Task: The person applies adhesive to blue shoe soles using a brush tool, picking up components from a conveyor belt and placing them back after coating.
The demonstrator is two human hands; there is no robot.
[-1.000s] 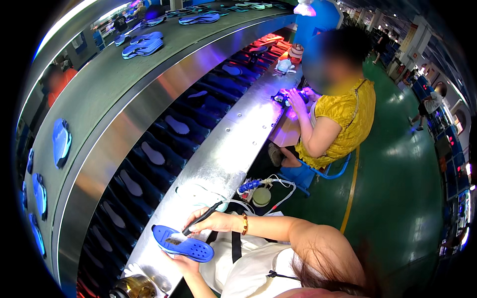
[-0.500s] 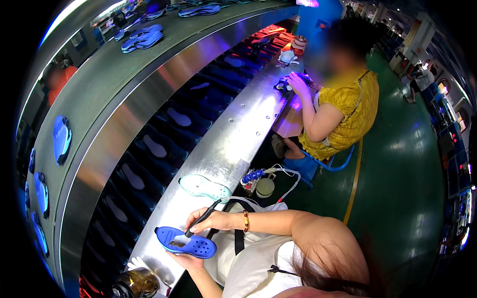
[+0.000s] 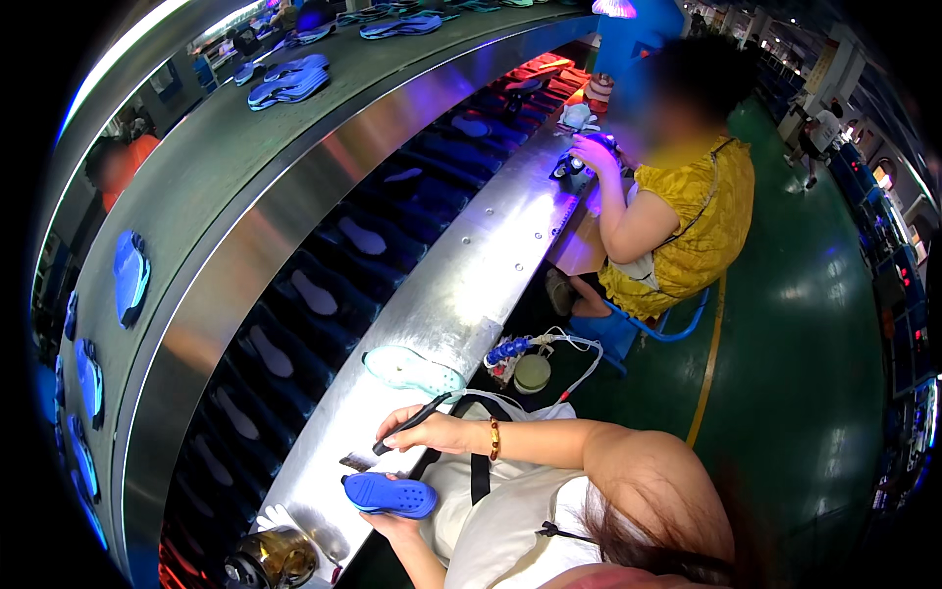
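Observation:
My left hand (image 3: 397,515) holds a blue shoe sole (image 3: 390,497) from below, at the near edge of the metal bench. The sole has small holes at one end and grooves at the other. In my right hand (image 3: 417,434) is a black pen-shaped tool (image 3: 424,412), with a pale tube or cord running from its rear. Its tip points down above the bench, apart from the sole, close to a small dark rectangular patch (image 3: 355,461). A pale mint shoe sole (image 3: 414,370) lies on the bench just beyond my right hand.
Beyond the metal bench (image 3: 461,260), a dark conveyor (image 3: 324,255) carries pale sole shapes. A raised green belt (image 3: 196,177) holds blue soles (image 3: 130,278). A jar of amber liquid (image 3: 277,558) stands near left. A co-worker in yellow (image 3: 677,226) sits farther along, hands on a dark object.
The blue sole has turned in my left hand and come closer to me. The black tool, over the sole before, is now beside it, above the bench. The view has shifted slightly.

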